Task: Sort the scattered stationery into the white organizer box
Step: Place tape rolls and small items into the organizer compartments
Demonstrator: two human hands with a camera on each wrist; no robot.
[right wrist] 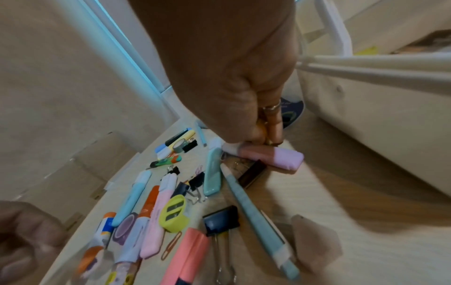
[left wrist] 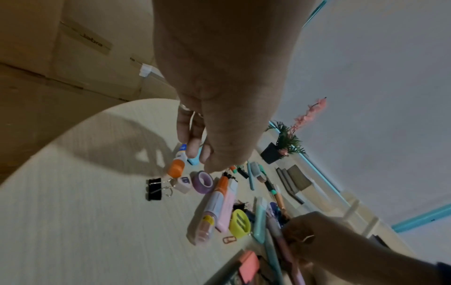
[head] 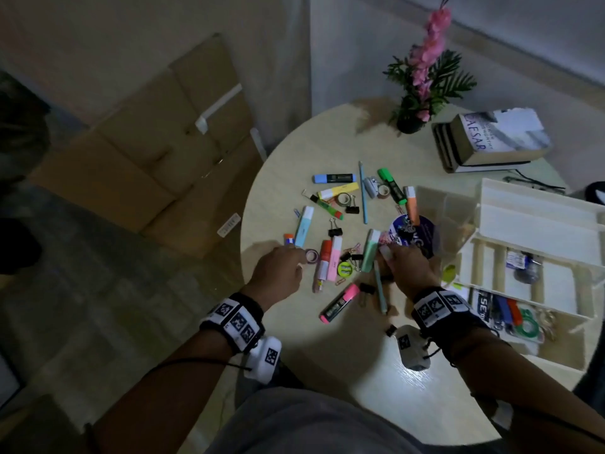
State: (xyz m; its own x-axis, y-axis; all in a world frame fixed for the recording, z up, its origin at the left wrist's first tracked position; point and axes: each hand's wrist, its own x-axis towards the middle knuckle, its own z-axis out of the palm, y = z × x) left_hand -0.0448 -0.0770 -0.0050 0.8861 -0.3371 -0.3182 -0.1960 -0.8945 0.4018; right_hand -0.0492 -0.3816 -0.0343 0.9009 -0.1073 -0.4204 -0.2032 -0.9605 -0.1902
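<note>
Head view: round pale table (head: 294, 165) bearing scattered stationery, with the white organizer box (head: 537, 224) at its right edge, lid raised, compartments partly filled. Right hand (head: 409, 267), near-right of the scatter and just beside the box: in the right wrist view its fingertips (right wrist: 258, 138) are drawn together, pinching the white end of a pink-and-lilac highlighter (right wrist: 270, 157) that lies on the table. Left hand (head: 278, 270), at the near-left of the scatter: fingers hang loosely bent and hold nothing, the tips above a purple tape roll (head: 311, 256); the left wrist view shows them clear of the roll (left wrist: 203, 182). Count, as far as the dim light allows: roughly ten highlighters, including one blue (head: 334, 178), one yellow (head: 337, 191), one mint (head: 369, 250) and one pink-capped black (head: 340, 303); three tape rolls; two pale blue pens (head: 363, 191); one yellow twin-hole sharpener (head: 345, 269); several black binder clips, exact number uncertain. One round dark blue disc (head: 415, 235) lies beside the box, its lettering unreadable. Far right: stacked books (head: 491, 142), the top spine reading "CAESAR"; one potted plant (head: 422, 80) with pink flowers. Cardboard boxes (left wrist: 73, 57) left of the table, one strip marked "Jabra".
</note>
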